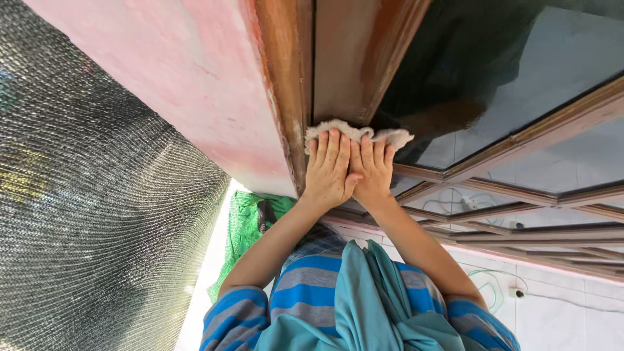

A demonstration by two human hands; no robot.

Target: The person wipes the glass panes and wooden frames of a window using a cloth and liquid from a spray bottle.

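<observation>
Both palms flat, fingers together, left hand (329,170) and right hand (372,172) side by side pressing a beige rag (356,133) against the wooden frame (338,58) at 12 o'clock, probably for more scrubbing pressure, glass (507,71) off at 2.

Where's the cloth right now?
In the head view, the beige cloth sits centre frame, pressed under both hands, left hand and right hand, against the wooden window frame, beside the dark glass pane.

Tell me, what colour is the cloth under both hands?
The cloth is pale beige, almost off-white; the head view shows it.
</observation>
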